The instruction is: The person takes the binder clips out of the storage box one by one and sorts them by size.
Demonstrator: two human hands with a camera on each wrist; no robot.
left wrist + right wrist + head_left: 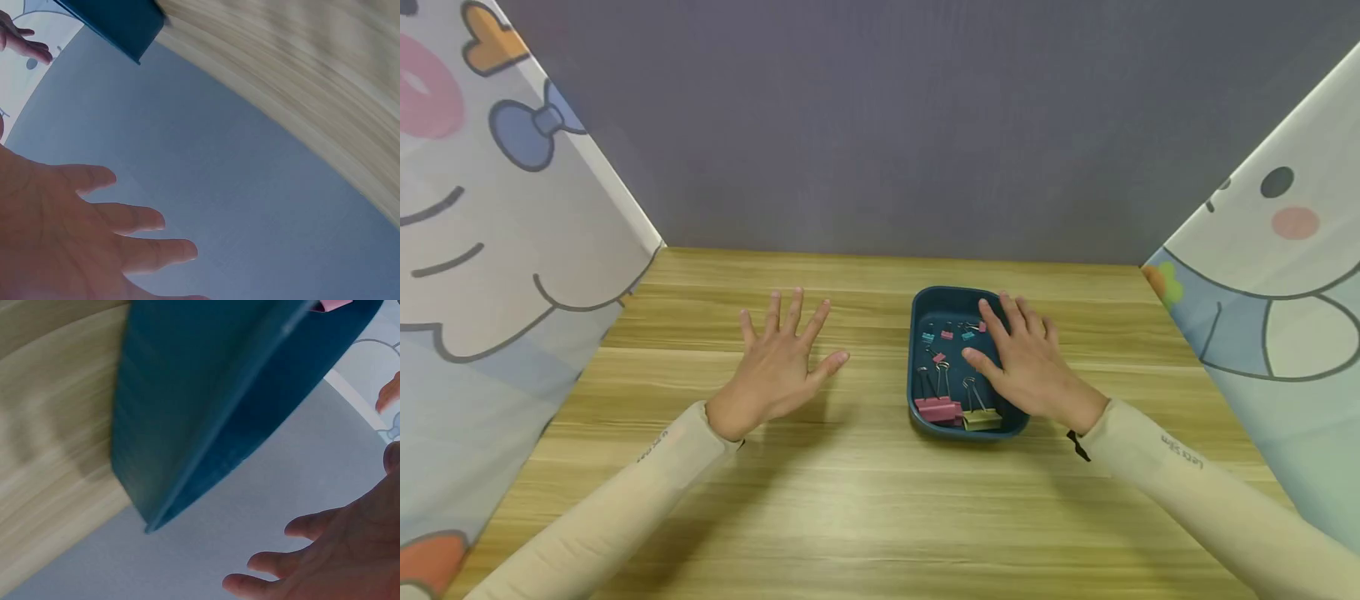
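On the table, one blue bin; inside, two turquoise clips, three small pink clips, one yellow clip, large pink clips, count unclear; outspread right hand at right edge, outspread left hand well apart.

We count one tray, one yellow clip, two blue clips, three small pink clips, at least one large pink clip.

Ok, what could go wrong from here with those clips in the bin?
The right hand overlaps the blue bin's right rim in the head view; lowering it might bump the bin. The large pink clip and yellow clip sit close together, wire handles sticking out, so they could snag. The small clips lie scattered and could be fiddly to pinch.
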